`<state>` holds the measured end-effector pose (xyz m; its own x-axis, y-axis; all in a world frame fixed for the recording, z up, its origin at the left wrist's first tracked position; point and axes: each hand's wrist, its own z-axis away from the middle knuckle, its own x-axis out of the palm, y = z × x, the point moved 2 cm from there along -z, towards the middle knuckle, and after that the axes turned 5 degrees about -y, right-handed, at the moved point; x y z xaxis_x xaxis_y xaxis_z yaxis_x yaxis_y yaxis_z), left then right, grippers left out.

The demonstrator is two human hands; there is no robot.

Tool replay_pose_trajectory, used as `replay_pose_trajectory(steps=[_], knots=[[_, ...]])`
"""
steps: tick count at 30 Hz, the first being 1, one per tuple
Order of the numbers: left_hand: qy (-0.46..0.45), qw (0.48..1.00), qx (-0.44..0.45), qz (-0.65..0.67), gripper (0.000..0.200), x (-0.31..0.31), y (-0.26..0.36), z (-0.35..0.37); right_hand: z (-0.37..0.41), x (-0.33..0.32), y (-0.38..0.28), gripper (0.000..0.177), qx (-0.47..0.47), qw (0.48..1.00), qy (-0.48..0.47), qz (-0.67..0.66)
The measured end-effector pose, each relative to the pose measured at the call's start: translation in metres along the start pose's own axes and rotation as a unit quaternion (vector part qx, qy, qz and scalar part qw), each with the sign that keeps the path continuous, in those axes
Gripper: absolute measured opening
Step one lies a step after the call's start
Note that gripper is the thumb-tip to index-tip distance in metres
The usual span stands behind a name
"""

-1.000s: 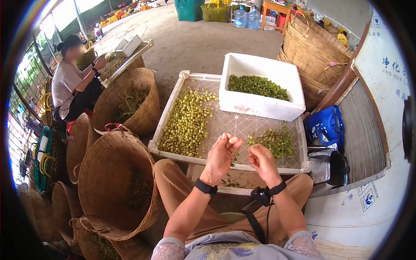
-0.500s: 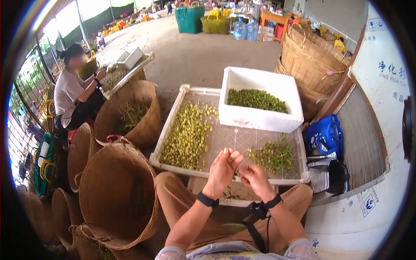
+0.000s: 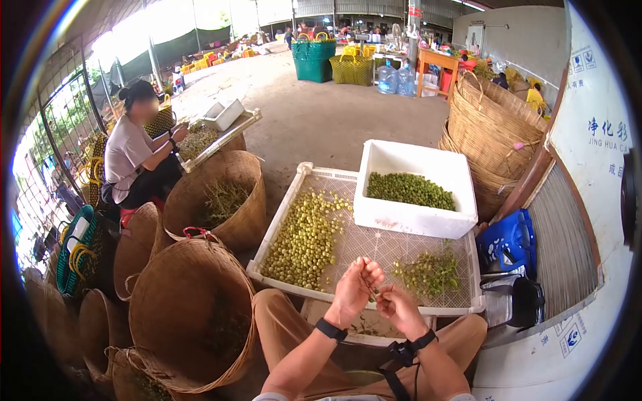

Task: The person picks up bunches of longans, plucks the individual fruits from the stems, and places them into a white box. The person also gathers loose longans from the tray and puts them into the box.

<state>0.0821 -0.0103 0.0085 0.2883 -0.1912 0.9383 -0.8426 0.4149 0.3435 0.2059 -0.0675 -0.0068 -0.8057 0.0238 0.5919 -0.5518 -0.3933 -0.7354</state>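
My left hand [image 3: 356, 289] is raised over the tray's near edge, its fingers curled around a thin green sprig [image 3: 374, 293]. Close against it, my right hand [image 3: 400, 311] pinches the sprig's lower end; finer detail is too small to make out. Beyond my hands lies the white mesh tray [image 3: 364, 257]. Yellow-green round berries [image 3: 302, 240] are heaped on its left side, and a pile of leafy green sprigs [image 3: 431, 274] lies on its right. A white foam box [image 3: 418, 217] at the tray's back right corner contains darker green berries [image 3: 409, 190].
Woven baskets [image 3: 190, 307] stand at my left, one with stems [image 3: 224, 200] inside. A co-worker [image 3: 144, 144] sits beyond them at another tray. Tall baskets [image 3: 495, 127], a blue bag [image 3: 508, 240] and a white panel [image 3: 592, 200] are on the right.
The view has tilted up, so the tray, baskets and hands appear lower and slightly right. My hands stay close together, and a sprig now shows between their fingers.
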Motion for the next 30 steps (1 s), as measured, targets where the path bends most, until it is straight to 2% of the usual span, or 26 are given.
replay_pose_trajectory(steps=[3,8,10,13,17,19,20,21,24,26,29,30], knots=[[0.041,0.997,0.011,-0.062,0.021,-0.002,-0.009,0.001,0.003,0.014,0.002,0.009,0.008,0.999,-0.006,-0.042],[0.066,0.993,0.026,-0.092,0.021,0.001,-0.008,0.007,0.007,0.012,0.008,0.013,0.009,1.0,-0.018,-0.011],[0.06,0.99,0.045,-0.123,0.021,-0.001,-0.008,0.006,0.01,0.015,0.007,0.013,-0.003,0.999,0.028,-0.04],[0.075,0.989,0.018,-0.124,0.021,0.001,-0.013,0.01,0.005,0.008,0.009,0.013,-0.028,0.999,-0.026,0.008],[0.095,0.989,0.016,-0.108,0.023,0.003,-0.009,0.008,0.006,0.012,0.005,0.013,-0.032,0.999,-0.015,-0.003],[0.031,0.998,-0.002,-0.054,0.02,-0.004,-0.006,0.007,0.006,0.007,0.004,0.013,-0.074,0.995,0.003,0.069],[0.041,0.997,-0.006,-0.059,0.022,-0.003,-0.007,0.007,0.005,0.003,0.005,0.012,-0.088,0.985,0.02,0.15],[0.048,0.997,-0.011,-0.055,0.022,-0.004,-0.006,0.006,0.0,-0.003,0.006,0.012,-0.081,0.985,0.025,0.148],[0.042,0.998,-0.046,-0.03,0.023,-0.006,-0.003,0.007,-0.004,-0.019,0.013,0.014,-0.032,0.997,0.036,0.052],[0.045,0.998,-0.039,-0.03,0.023,-0.001,0.001,0.008,-0.004,-0.02,0.011,0.01,-0.065,0.996,0.008,-0.056],[0.075,0.997,-0.008,-0.001,0.022,-0.005,0.003,0.003,0.006,-0.001,0.007,0.008,-0.018,0.996,0.022,-0.089],[0.076,0.997,-0.01,-0.001,0.022,-0.006,0.002,0.003,0.007,-0.001,0.009,0.011,-0.005,0.997,-0.015,-0.069]])
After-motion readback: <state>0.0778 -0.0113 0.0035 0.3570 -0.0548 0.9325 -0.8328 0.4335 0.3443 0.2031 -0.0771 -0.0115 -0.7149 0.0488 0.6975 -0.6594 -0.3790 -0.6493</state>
